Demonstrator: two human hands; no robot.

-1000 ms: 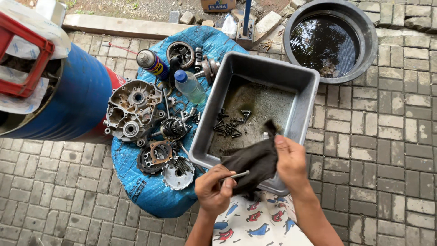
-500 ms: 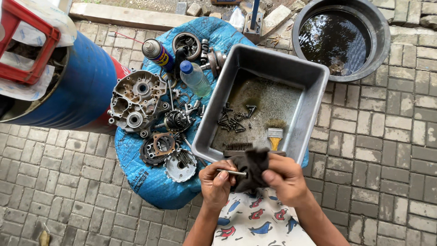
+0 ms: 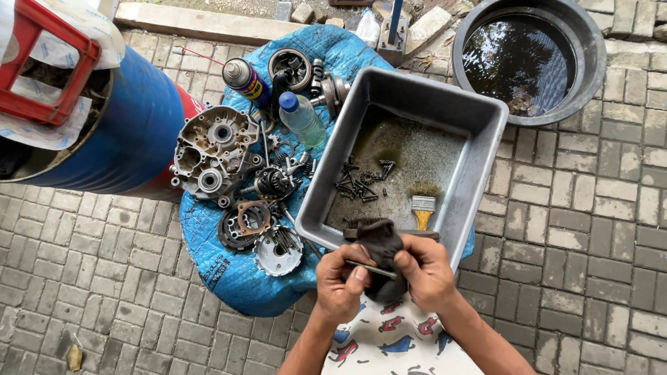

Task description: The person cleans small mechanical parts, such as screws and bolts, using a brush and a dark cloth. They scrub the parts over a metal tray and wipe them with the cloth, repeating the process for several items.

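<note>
Grey paving bricks are spreading out underfoot, with a blue sack (image 3: pixel 229 271) lying across them and carrying engine parts (image 3: pixel 215 153), a spray can (image 3: pixel 244 78) and a plastic bottle (image 3: pixel 301 118). Right of the sack, a grey tray (image 3: pixel 486 139) is holding bolts (image 3: pixel 361 182) and a paintbrush (image 3: pixel 422 210). At the tray's near edge, the left hand (image 3: pixel 342 281) and right hand (image 3: pixel 425 271) are meeting, fingers clamping a thin metal rod (image 3: pixel 372 269) wrapped in a dark rag (image 3: pixel 381 243). Far right, a black tub (image 3: pixel 590 62) is holding dark water.
</note>
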